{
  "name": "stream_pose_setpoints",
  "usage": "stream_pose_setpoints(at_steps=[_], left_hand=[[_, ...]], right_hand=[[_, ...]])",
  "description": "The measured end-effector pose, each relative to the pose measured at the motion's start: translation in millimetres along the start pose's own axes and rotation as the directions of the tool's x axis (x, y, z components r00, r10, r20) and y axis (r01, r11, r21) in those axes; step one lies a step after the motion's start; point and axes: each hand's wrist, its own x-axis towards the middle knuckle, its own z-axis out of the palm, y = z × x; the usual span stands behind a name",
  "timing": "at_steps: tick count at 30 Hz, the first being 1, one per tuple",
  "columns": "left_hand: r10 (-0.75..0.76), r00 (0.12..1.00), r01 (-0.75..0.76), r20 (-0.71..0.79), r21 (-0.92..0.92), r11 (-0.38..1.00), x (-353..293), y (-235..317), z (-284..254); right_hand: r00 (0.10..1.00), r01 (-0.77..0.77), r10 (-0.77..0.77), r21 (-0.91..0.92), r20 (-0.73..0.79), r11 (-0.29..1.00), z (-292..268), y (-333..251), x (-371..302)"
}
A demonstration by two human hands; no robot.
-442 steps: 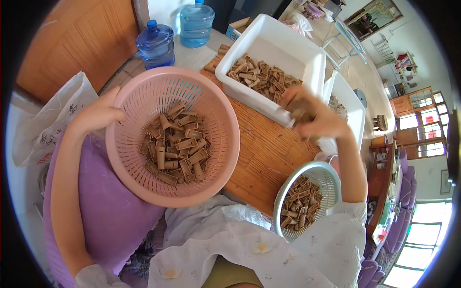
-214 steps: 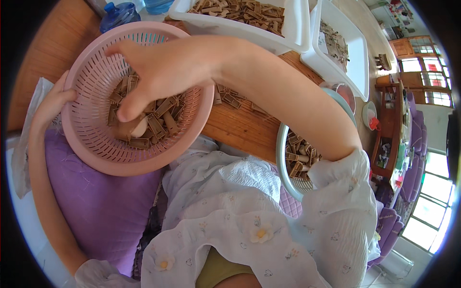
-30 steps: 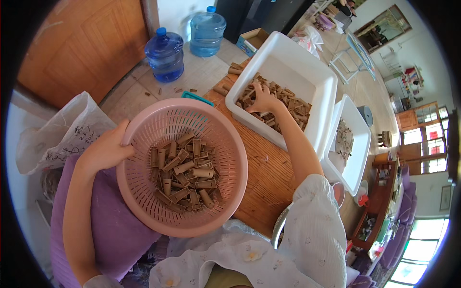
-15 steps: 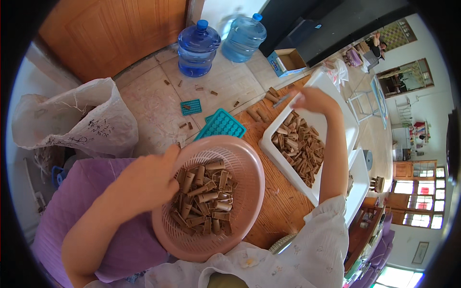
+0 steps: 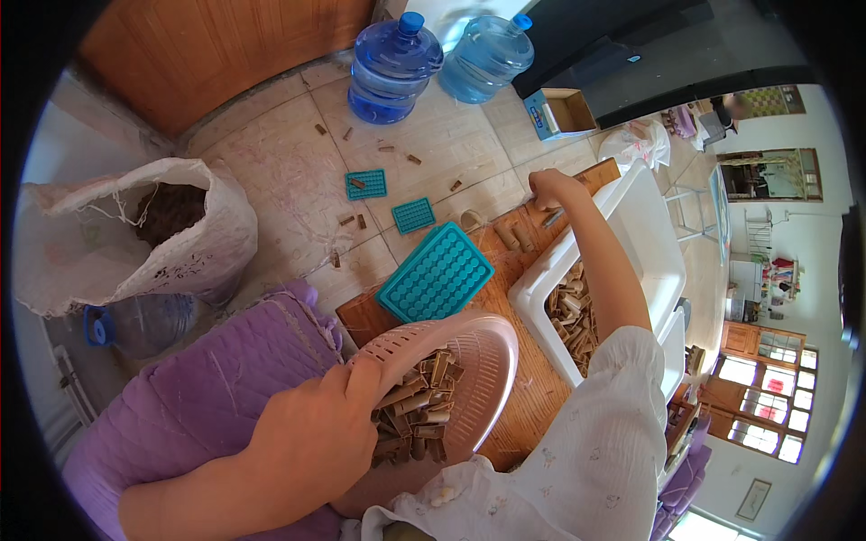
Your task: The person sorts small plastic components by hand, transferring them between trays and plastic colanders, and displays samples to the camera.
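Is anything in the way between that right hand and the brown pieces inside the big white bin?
Yes, the bin's side wall. The right hand is outside the white bin, while the brown pieces lie inside, beyond that wall. The forearm hides part of its rim.

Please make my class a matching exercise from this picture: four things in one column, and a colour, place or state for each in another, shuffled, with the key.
Column one
1. pink basket
2. largest tray
3. dark blue water jug
4. white sack

Column two
A. on the tiled floor near the wooden door
B. mouth wide open
C. gripped at the rim by the left hand
D. teal

Pairs: 1-C, 2-D, 3-A, 4-B
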Motion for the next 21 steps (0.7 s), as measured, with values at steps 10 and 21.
stream_pose_setpoints(at_steps=[10,21], left_hand=[[0.017,1.000,-0.017,0.009,-0.013,1.000,0,-1,2],[0.010,1.000,-0.010,-0.001,-0.049,0.999,-1,-1,4]], right_hand=[[0.992,-0.004,0.029,0.199,-0.122,0.980,-30,-32,-55],[0.990,-0.116,0.109,0.091,0.085,0.989,-2,-78,-51]])
